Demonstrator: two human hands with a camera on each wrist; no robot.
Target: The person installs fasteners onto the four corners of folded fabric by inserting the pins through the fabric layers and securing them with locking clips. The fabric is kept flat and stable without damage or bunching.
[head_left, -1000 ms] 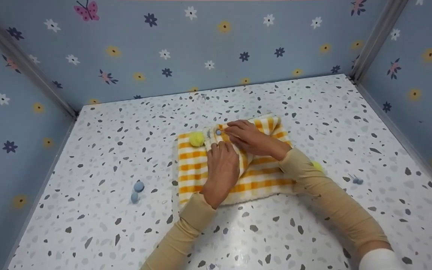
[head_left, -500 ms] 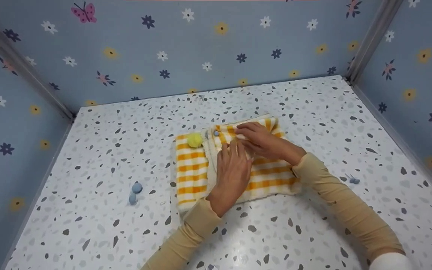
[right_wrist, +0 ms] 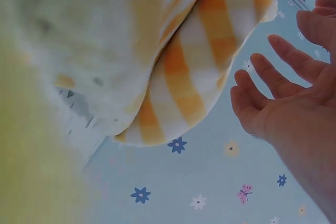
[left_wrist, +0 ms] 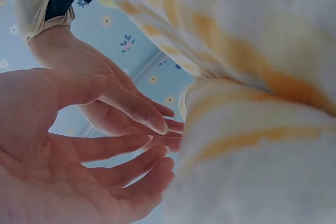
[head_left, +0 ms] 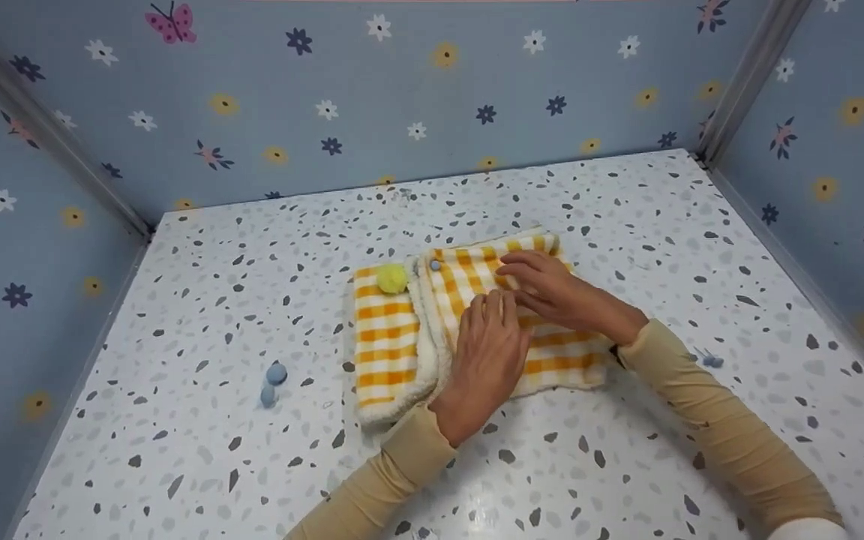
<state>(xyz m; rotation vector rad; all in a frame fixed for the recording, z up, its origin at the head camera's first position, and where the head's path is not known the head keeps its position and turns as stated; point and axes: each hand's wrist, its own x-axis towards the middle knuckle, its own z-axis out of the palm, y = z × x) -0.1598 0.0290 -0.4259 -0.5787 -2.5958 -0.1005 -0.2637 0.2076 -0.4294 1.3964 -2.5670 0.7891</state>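
Note:
A yellow-and-white checked cloth with a fluffy cream edge lies folded on the table, one layer lapping over its left part. Near its far left corner sits a yellow pom-pom, with a small blue ball to its right. My left hand is over the middle of the cloth, fingers extended and slightly bent. Just right of it, my right hand spreads its fingers over the cloth's right part. In the left wrist view, both hands appear beside the cloth with nothing between their fingers.
On the speckled white table, two joined-looking blue balls lie to the left. Small blue pieces with thin prongs lie to the right. Flower-patterned panels stand along the back and both sides.
Both hands have slid rightward over the cloth. The upper layer now lies flatter, with its fluffy left edge in view; the right hand has left the spot beside the small blue ball.

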